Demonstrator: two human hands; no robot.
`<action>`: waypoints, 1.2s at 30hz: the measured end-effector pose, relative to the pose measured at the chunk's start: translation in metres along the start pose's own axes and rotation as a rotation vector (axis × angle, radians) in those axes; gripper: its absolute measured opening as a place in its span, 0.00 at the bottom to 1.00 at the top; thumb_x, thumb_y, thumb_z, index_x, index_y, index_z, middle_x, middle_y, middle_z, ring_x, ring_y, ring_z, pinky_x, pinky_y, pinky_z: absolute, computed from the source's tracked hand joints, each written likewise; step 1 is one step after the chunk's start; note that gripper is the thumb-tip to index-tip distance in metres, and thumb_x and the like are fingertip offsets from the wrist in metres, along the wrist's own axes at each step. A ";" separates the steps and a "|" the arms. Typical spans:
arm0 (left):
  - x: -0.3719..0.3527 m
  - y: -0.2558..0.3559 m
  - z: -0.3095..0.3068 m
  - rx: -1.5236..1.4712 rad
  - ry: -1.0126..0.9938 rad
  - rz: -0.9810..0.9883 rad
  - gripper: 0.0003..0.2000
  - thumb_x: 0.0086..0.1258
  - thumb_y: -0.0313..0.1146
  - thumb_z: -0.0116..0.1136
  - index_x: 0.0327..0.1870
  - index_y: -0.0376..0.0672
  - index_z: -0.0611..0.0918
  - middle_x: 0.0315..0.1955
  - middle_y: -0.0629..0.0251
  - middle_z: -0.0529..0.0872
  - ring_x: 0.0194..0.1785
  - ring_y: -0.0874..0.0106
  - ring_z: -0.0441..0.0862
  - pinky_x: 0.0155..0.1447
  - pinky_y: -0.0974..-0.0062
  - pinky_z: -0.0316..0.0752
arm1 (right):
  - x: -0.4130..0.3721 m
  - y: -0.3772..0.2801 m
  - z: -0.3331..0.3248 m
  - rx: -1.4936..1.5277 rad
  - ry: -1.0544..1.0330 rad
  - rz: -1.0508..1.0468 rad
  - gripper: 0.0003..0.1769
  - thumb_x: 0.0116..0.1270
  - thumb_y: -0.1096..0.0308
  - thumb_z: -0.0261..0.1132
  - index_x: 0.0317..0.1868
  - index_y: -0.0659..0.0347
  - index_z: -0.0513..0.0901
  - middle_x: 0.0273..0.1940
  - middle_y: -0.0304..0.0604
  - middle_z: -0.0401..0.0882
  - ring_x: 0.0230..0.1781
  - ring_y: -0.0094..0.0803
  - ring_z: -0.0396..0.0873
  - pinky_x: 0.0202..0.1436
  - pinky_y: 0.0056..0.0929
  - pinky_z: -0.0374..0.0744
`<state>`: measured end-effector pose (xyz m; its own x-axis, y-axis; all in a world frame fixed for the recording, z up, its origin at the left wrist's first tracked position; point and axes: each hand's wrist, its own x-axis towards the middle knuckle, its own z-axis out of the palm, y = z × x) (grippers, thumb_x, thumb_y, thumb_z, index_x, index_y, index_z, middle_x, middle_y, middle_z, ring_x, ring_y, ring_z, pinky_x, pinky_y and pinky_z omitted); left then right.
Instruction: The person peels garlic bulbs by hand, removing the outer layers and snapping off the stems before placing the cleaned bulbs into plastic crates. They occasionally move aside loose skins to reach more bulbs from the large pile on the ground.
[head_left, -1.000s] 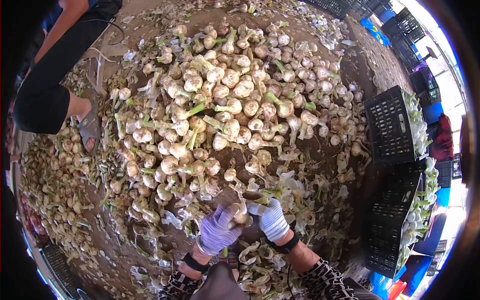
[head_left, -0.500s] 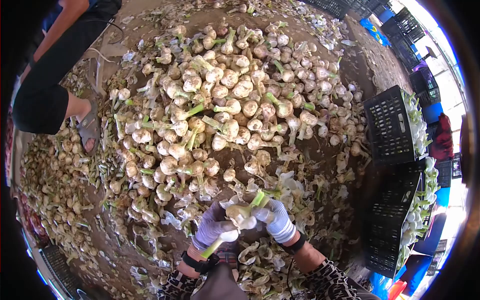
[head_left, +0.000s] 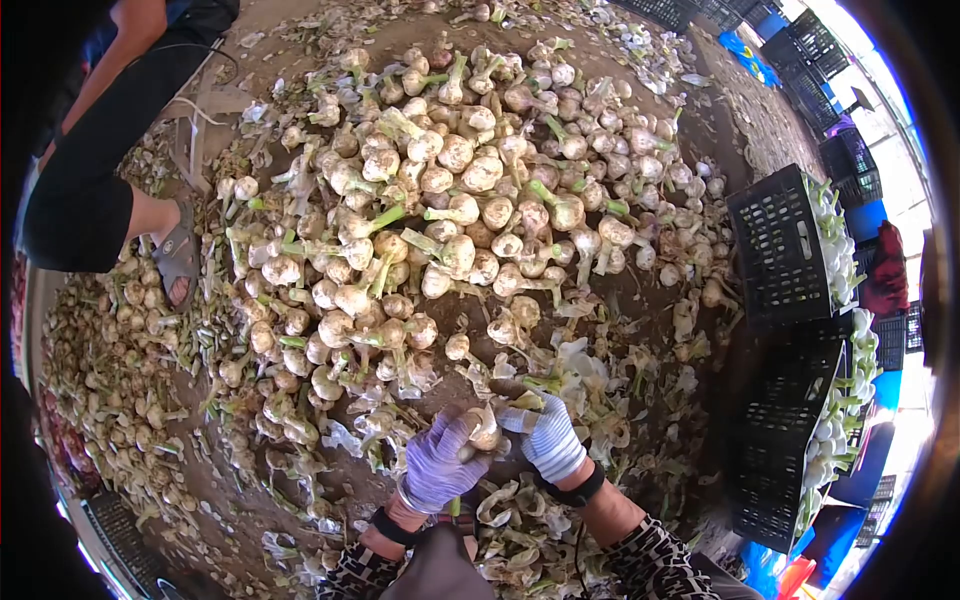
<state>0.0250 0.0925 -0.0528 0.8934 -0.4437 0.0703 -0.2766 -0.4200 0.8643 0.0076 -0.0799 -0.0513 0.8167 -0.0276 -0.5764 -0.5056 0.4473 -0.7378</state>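
Note:
Low in the view, my left hand (head_left: 437, 462), in a purplish glove, is wrapped round a garlic bulb (head_left: 487, 430). A green stem end (head_left: 455, 507) shows below this hand. My right hand (head_left: 552, 437), in a white-and-blue striped glove, is closed just to the right of the bulb. Brownish-green outer peel (head_left: 522, 397) sticks out from its fingers. Beyond both hands spreads a large heap of garlic bulbs (head_left: 455, 205) with green stems, dirt on many of them. Loose white peel (head_left: 515, 515) lies under and around my hands.
Black crates (head_left: 780, 250) holding pale garlic with green stems stand at the right. More crates (head_left: 805, 50) line the far right. Another person's leg (head_left: 85, 205) and sandalled foot (head_left: 178, 255) are at the upper left, near another garlic pile (head_left: 115, 370).
My left hand has turned over the bulb, so the green stem no longer points up between my hands. Peel now shows at my right fingers, slightly apart from the bulb.

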 end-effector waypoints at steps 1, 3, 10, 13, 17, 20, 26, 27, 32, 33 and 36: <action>0.000 -0.004 0.002 0.024 0.056 0.078 0.29 0.44 0.31 0.72 0.51 0.46 0.73 0.44 0.57 0.80 0.38 0.58 0.83 0.38 0.69 0.79 | 0.000 -0.001 -0.001 -0.065 -0.026 -0.011 0.21 0.59 0.78 0.61 0.55 0.70 0.73 0.44 0.43 0.80 0.42 0.25 0.77 0.49 0.23 0.76; -0.003 -0.006 0.005 0.048 0.112 0.156 0.27 0.45 0.31 0.72 0.49 0.44 0.73 0.43 0.56 0.80 0.33 0.60 0.84 0.33 0.70 0.80 | -0.003 -0.002 0.001 0.008 -0.021 0.014 0.21 0.58 0.78 0.60 0.54 0.71 0.73 0.44 0.44 0.80 0.43 0.26 0.77 0.49 0.24 0.76; 0.014 -0.011 -0.019 -1.421 -0.256 -0.595 0.33 0.46 0.25 0.65 0.58 0.35 0.68 0.47 0.56 0.79 0.45 0.64 0.81 0.44 0.67 0.81 | -0.012 -0.025 0.008 -0.537 -0.299 -0.283 0.25 0.54 0.75 0.62 0.55 0.63 0.74 0.47 0.47 0.79 0.46 0.36 0.78 0.49 0.27 0.76; 0.009 -0.010 -0.023 -1.547 -0.238 -0.769 0.31 0.48 0.33 0.63 0.56 0.32 0.70 0.45 0.58 0.79 0.45 0.67 0.80 0.51 0.75 0.75 | -0.012 -0.046 0.008 -1.078 -0.435 -0.516 0.29 0.50 0.80 0.60 0.57 0.59 0.74 0.50 0.48 0.78 0.49 0.39 0.78 0.47 0.31 0.79; 0.011 -0.014 -0.018 -1.615 -0.221 -0.766 0.32 0.48 0.34 0.65 0.57 0.33 0.69 0.45 0.60 0.79 0.45 0.69 0.79 0.51 0.75 0.75 | -0.012 -0.034 0.002 -0.994 -0.338 -0.365 0.31 0.52 0.80 0.65 0.60 0.62 0.70 0.52 0.46 0.77 0.52 0.33 0.76 0.51 0.30 0.78; 0.004 -0.031 -0.002 -1.373 -0.228 -0.737 0.34 0.52 0.32 0.67 0.62 0.35 0.66 0.51 0.57 0.77 0.47 0.66 0.80 0.44 0.70 0.81 | -0.015 -0.019 0.003 -0.320 -0.183 -0.169 0.31 0.54 0.76 0.69 0.60 0.68 0.69 0.53 0.45 0.77 0.51 0.28 0.75 0.54 0.27 0.75; 0.005 0.007 -0.009 -0.305 -0.083 -0.191 0.40 0.49 0.29 0.74 0.64 0.40 0.63 0.49 0.61 0.78 0.48 0.73 0.78 0.50 0.75 0.77 | -0.013 -0.009 0.007 0.047 -0.102 0.065 0.24 0.54 0.81 0.62 0.54 0.74 0.74 0.46 0.45 0.80 0.44 0.28 0.78 0.51 0.24 0.76; 0.006 0.005 -0.008 -0.306 -0.084 -0.191 0.40 0.49 0.29 0.74 0.64 0.40 0.63 0.49 0.61 0.78 0.48 0.73 0.78 0.50 0.75 0.77 | -0.009 0.000 0.002 0.144 -0.141 0.119 0.22 0.56 0.78 0.62 0.53 0.70 0.75 0.44 0.46 0.82 0.43 0.30 0.80 0.47 0.24 0.77; 0.004 -0.017 -0.012 -1.279 -0.185 -0.614 0.32 0.50 0.35 0.70 0.57 0.34 0.71 0.47 0.62 0.80 0.49 0.71 0.78 0.53 0.74 0.73 | -0.010 -0.012 0.005 -0.722 -0.133 -0.456 0.17 0.57 0.70 0.62 0.49 0.58 0.79 0.40 0.51 0.81 0.38 0.42 0.80 0.38 0.30 0.78; 0.000 -0.021 -0.009 -1.247 -0.194 -0.619 0.30 0.50 0.41 0.69 0.53 0.33 0.74 0.46 0.61 0.80 0.47 0.69 0.78 0.50 0.76 0.73 | -0.008 -0.018 0.007 -0.886 -0.156 -0.560 0.18 0.56 0.72 0.64 0.49 0.60 0.79 0.38 0.49 0.81 0.36 0.42 0.80 0.39 0.31 0.77; -0.015 -0.034 -0.004 -1.501 -0.186 -0.625 0.25 0.51 0.38 0.63 0.48 0.32 0.75 0.40 0.57 0.79 0.38 0.72 0.79 0.50 0.79 0.71 | -0.004 -0.026 0.008 -0.989 -0.189 -0.627 0.15 0.53 0.72 0.67 0.44 0.60 0.81 0.32 0.49 0.78 0.31 0.46 0.77 0.36 0.35 0.75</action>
<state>0.0222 0.1164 -0.0817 0.6447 -0.6405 -0.4172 0.7617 0.4917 0.4221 0.0201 -0.0841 -0.0270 0.9847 0.1736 -0.0176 0.0699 -0.4851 -0.8717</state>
